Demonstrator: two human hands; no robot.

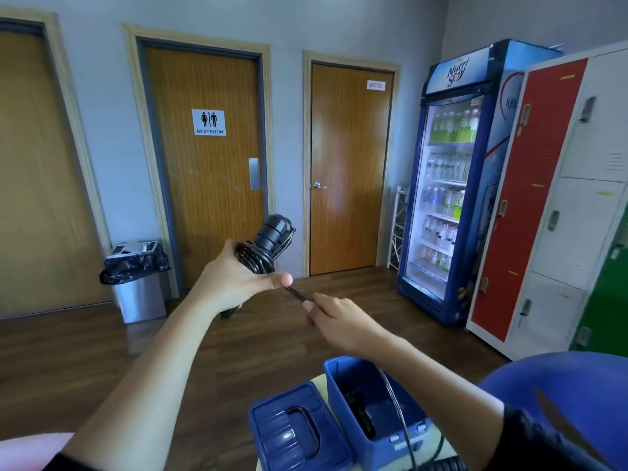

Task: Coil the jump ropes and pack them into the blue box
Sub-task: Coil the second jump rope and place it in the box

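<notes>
My left hand (238, 280) is raised in mid-air and grips the black handles of a jump rope (268, 246), with black cord wound round them. A short length of cord runs from under my left thumb to my right hand (334, 316), which pinches it and holds it taut. Below, the open blue box (404, 406) stands on a small pale table and holds another black jump rope (360, 414). A loose cord (402, 419) hangs over the box's right rim. The box's blue lid (292, 433) lies just left of it.
A steel bin (139, 283) with a black liner stands by the restroom door. A drinks fridge (452, 185) and red, white and green lockers (543, 198) line the right wall. A blue rounded object (571, 396) sits at lower right. The floor is dark wood.
</notes>
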